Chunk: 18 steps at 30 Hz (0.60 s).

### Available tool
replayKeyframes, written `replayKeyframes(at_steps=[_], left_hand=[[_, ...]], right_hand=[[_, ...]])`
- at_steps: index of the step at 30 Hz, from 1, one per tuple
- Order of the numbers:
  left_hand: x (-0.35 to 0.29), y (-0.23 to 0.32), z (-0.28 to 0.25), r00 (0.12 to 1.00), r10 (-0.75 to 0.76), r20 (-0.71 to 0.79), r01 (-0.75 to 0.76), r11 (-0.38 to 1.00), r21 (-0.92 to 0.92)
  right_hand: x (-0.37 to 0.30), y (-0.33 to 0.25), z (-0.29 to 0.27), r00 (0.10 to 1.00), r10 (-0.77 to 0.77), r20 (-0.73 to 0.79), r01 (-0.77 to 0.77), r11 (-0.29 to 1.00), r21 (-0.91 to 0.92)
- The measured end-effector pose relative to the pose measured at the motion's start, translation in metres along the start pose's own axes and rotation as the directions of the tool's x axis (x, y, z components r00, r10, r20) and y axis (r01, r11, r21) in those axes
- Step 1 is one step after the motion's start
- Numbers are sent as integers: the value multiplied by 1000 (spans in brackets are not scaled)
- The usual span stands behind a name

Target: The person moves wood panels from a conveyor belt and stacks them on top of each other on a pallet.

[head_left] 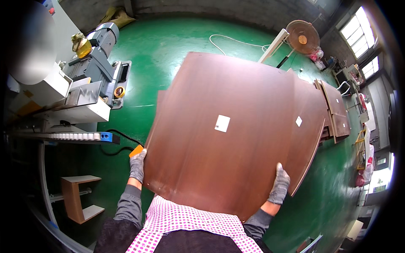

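A large, flat brown board (pixel 198 139) with a white label (pixel 222 123) spans the view in front of my body. My left hand (pixel 137 166), in a grey glove, is closed at the board's left edge. A small orange piece (pixel 136 151) sticks out at that hand's fingers; its kind is unclear. On the right side my gloved right hand (pixel 279 185) grips the board with the thumb on top and the other fingers mostly hidden. Beneath and to the right, another brown board (pixel 308 122) shows, with its own white label (pixel 298 121).
At left stands a machine with a grey motor (pixel 103 38) and a roller rail (pixel 67 136). Below it is a small brown shelf piece (pixel 74 200). More brown boards (pixel 337 109) are stacked at right. A fan (pixel 303 38) and white cable (pixel 236 39) lie beyond on the green floor.
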<state>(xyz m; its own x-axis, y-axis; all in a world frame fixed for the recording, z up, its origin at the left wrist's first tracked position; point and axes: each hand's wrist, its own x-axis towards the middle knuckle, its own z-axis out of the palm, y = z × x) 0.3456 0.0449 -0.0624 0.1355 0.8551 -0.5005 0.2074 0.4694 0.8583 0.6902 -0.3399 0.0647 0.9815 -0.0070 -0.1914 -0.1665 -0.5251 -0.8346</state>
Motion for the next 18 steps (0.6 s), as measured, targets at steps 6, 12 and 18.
replayKeyframes(at_steps=[6, 12, 18], left_hand=[[17, -69, -106, 974, -196, -115, 170, 963, -209], [19, -130, -176, 898, -292, -328, 213, 943, -257], [18, -133, -189, 833, -360, -420, 312, 933, -182]], right_hand=[[-30, -36, 96, 961, -166, 221, 213, 954, -212], [-46, -28, 178, 953, -47, 298, 160, 916, -368], [-36, 17, 238, 900, 156, 408, -5, 938, -347]])
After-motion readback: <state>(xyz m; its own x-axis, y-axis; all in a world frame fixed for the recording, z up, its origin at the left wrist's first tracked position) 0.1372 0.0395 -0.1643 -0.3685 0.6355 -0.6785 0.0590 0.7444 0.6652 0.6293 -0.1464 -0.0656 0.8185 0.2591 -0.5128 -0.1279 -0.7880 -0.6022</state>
